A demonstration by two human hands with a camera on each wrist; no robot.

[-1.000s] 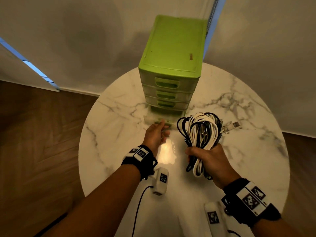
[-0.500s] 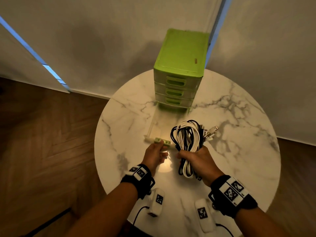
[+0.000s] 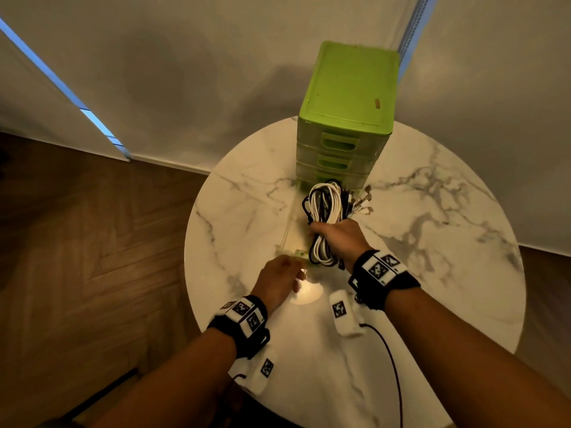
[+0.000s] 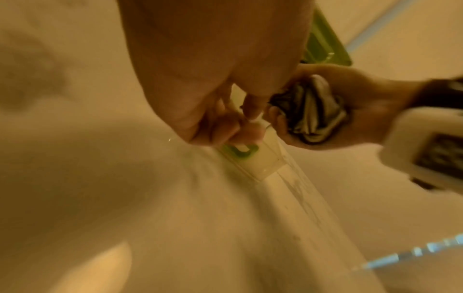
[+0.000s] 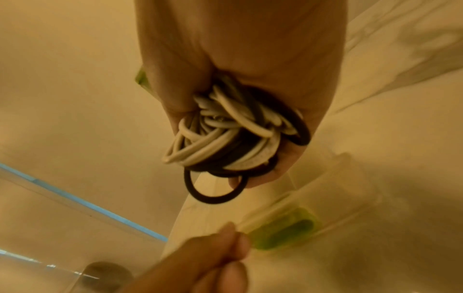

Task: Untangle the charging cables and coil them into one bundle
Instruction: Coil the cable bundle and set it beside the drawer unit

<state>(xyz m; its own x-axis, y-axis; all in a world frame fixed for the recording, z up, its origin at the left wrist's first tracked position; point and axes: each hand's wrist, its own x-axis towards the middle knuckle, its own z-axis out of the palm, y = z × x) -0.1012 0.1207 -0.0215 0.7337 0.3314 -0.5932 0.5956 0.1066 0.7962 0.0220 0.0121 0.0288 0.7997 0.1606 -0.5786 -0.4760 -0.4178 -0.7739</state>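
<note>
Fingers [image 5: 288, 168] clutch cable bundle [image 3: 324, 208] (drawer [image 3: 289, 239] below).

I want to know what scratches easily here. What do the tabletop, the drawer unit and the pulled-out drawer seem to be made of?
Tabletop: looks like polished white marble or a marble-look slab, with grey veins and a lamp glare.
Drawer unit: lime-green moulded plastic, dull and scuffed on top.
Drawer: clear plastic, the table showing through, with a green handle.
</note>
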